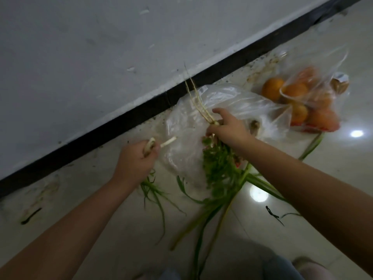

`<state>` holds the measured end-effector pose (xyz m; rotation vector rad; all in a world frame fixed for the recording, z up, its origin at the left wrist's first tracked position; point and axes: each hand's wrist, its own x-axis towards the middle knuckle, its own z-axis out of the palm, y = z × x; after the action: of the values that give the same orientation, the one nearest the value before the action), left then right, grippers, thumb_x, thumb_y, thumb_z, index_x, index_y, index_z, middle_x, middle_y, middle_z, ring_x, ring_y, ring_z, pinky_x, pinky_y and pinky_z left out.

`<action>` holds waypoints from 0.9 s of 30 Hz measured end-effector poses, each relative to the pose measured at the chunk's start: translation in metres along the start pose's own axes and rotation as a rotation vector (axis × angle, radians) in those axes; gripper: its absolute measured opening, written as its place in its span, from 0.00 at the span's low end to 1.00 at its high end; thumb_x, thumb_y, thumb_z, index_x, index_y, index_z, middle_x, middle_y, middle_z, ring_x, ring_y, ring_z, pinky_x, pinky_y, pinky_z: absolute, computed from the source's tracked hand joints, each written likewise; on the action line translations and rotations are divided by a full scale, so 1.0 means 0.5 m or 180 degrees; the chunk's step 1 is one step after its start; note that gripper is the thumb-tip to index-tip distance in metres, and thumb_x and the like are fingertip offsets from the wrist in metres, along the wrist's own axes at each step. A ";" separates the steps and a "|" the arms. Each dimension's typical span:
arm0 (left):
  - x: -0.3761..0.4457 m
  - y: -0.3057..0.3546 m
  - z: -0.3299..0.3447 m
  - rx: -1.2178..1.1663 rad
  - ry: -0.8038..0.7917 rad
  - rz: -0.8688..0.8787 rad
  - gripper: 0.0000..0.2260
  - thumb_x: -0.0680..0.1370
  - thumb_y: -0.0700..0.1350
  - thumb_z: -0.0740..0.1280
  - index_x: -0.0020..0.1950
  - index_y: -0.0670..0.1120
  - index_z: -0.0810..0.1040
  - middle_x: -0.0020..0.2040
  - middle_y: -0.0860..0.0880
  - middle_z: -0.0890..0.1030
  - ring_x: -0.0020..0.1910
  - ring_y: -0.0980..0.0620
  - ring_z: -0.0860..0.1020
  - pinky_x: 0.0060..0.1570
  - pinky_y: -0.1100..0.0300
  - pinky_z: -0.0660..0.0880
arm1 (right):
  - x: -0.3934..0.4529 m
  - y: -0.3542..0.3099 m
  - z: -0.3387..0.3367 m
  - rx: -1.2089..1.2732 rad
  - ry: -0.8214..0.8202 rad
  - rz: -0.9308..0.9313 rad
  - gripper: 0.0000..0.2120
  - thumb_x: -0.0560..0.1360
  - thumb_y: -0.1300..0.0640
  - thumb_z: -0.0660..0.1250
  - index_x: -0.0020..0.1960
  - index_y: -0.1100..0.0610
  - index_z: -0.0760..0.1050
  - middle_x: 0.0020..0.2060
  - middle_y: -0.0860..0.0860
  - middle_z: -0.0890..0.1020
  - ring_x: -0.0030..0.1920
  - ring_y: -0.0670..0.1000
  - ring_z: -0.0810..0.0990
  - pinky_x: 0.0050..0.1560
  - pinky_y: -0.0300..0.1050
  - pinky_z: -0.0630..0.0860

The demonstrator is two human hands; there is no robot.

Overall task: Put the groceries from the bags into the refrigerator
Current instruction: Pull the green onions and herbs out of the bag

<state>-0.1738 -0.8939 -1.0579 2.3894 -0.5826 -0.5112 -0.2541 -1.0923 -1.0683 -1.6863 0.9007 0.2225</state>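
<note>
Green scallions in clenched L hand, leafy herb bunch in R hand fist.

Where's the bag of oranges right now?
The bag of oranges lies on the floor at the upper right, near the black baseboard, just right of the clear bag.

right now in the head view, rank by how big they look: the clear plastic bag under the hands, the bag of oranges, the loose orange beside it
1. Clear crumpled plastic bag
2. Clear bag of oranges, farther away, so its true size is unsure
3. Loose round orange, plainly smallest
</note>
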 end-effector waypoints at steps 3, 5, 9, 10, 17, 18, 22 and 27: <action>-0.002 0.027 0.023 -0.0265 -0.0505 0.0039 0.18 0.79 0.43 0.63 0.28 0.50 0.71 0.27 0.54 0.73 0.24 0.62 0.74 0.29 0.76 0.68 | -0.013 0.010 0.002 0.0493 -0.0238 -0.0129 0.16 0.74 0.60 0.66 0.62 0.56 0.72 0.36 0.50 0.79 0.31 0.42 0.77 0.37 0.34 0.75; 0.001 0.043 0.040 -0.0632 -0.0572 -0.0123 0.18 0.79 0.40 0.62 0.29 0.49 0.73 0.28 0.53 0.75 0.25 0.67 0.75 0.29 0.78 0.69 | -0.022 0.022 0.001 0.0507 -0.0358 -0.0277 0.05 0.74 0.63 0.66 0.50 0.58 0.77 0.31 0.48 0.78 0.28 0.40 0.76 0.35 0.32 0.75; 0.007 0.067 0.069 -0.0839 -0.0891 -0.0271 0.16 0.80 0.39 0.61 0.32 0.49 0.73 0.30 0.52 0.75 0.25 0.62 0.75 0.31 0.72 0.71 | -0.031 0.041 0.003 0.0787 -0.0392 -0.0366 0.12 0.75 0.68 0.63 0.37 0.55 0.76 0.21 0.45 0.78 0.21 0.40 0.73 0.28 0.32 0.72; 0.008 0.070 0.075 -0.0791 -0.1026 -0.0287 0.15 0.80 0.40 0.61 0.33 0.49 0.73 0.30 0.52 0.75 0.26 0.60 0.74 0.33 0.68 0.72 | -0.030 0.045 0.002 0.0741 -0.0355 -0.0385 0.13 0.74 0.69 0.63 0.36 0.54 0.76 0.20 0.45 0.78 0.22 0.41 0.73 0.29 0.33 0.72; 0.010 0.078 0.095 -0.0555 -0.1838 -0.0255 0.09 0.79 0.42 0.63 0.39 0.49 0.75 0.36 0.48 0.80 0.33 0.57 0.78 0.43 0.53 0.78 | -0.047 0.065 -0.010 -0.0271 -0.0074 -0.0884 0.07 0.72 0.69 0.65 0.42 0.61 0.80 0.25 0.45 0.70 0.23 0.36 0.72 0.27 0.27 0.65; 0.009 0.085 0.099 -0.0424 -0.1918 -0.0173 0.07 0.79 0.42 0.63 0.41 0.46 0.76 0.39 0.44 0.80 0.38 0.51 0.79 0.47 0.50 0.77 | -0.048 0.068 -0.007 -0.0324 -0.0117 -0.0917 0.06 0.71 0.70 0.65 0.41 0.63 0.79 0.24 0.45 0.69 0.23 0.36 0.71 0.27 0.27 0.65; 0.011 0.110 0.111 -0.0232 -0.1894 0.0000 0.10 0.79 0.42 0.63 0.37 0.47 0.73 0.34 0.48 0.76 0.34 0.53 0.73 0.37 0.60 0.70 | -0.048 0.074 0.005 -0.0337 -0.0221 -0.0873 0.03 0.70 0.71 0.66 0.41 0.71 0.78 0.25 0.47 0.70 0.24 0.37 0.70 0.29 0.29 0.65; 0.022 0.079 0.098 0.0287 -0.1827 -0.0428 0.06 0.77 0.42 0.65 0.44 0.47 0.68 0.35 0.53 0.69 0.32 0.58 0.68 0.31 0.63 0.64 | -0.047 0.085 -0.046 0.0311 0.0291 -0.0203 0.13 0.73 0.68 0.63 0.33 0.54 0.75 0.35 0.55 0.76 0.31 0.46 0.71 0.37 0.39 0.69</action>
<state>-0.1996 -0.9509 -1.0707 2.3676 -0.6976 -1.2751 -0.3055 -1.1048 -1.0789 -1.6422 0.9093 0.0575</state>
